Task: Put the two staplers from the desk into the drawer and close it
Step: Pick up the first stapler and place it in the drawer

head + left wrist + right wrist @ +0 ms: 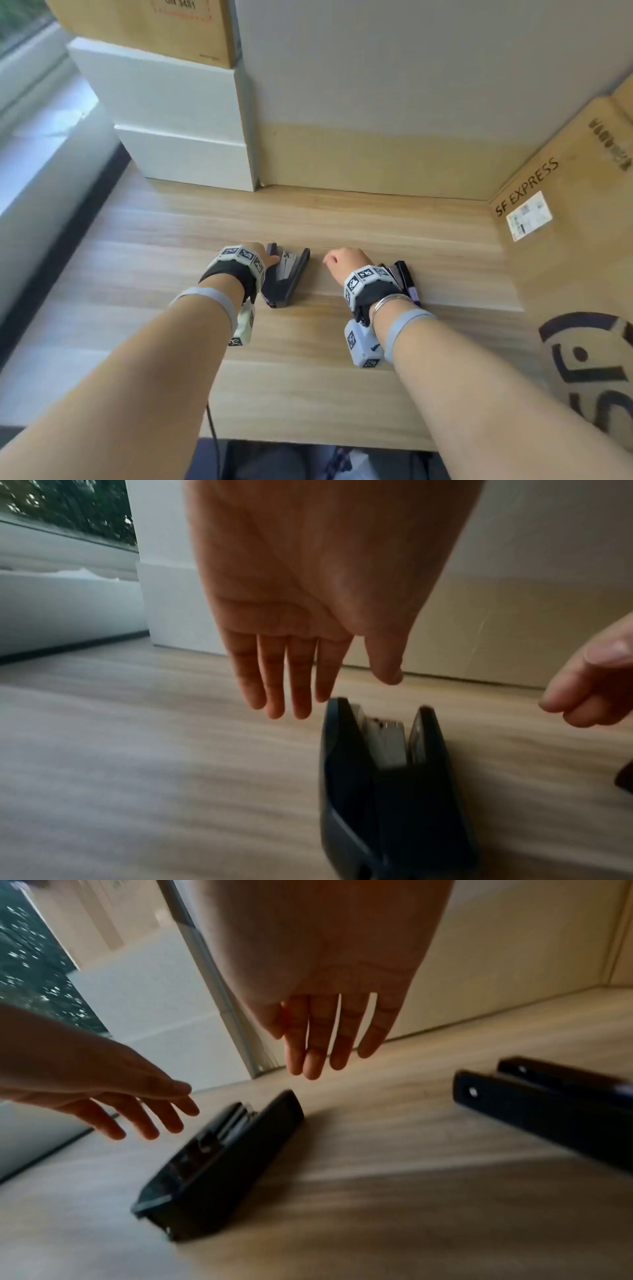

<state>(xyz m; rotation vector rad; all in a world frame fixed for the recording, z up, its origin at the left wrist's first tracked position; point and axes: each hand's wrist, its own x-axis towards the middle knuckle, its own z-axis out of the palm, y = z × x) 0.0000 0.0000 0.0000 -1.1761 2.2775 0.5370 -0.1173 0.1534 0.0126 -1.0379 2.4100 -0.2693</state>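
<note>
- The pale wood-grain counter carries everything; a grey-and-tan partition wall closes off its far edge.
- A large brown cardboard box printed "SF EXPRESS" stands along the right side; stacked white boxes with another brown carton on top sit at the far left.
- The left hand, fingers straight and loosely spread, hovers just above the counter, holding nothing; its fingertips are close beside the left stapler without clearly touching it.
- The right hand, fingers extended and relaxed, holds nothing and hangs between the two staplers.
- The dark flat left stapler lies on its side on the counter, jaws gaping away from the person.
- The dark, purple-trimmed right stapler lies on the counter just right of the right wrist.
</note>
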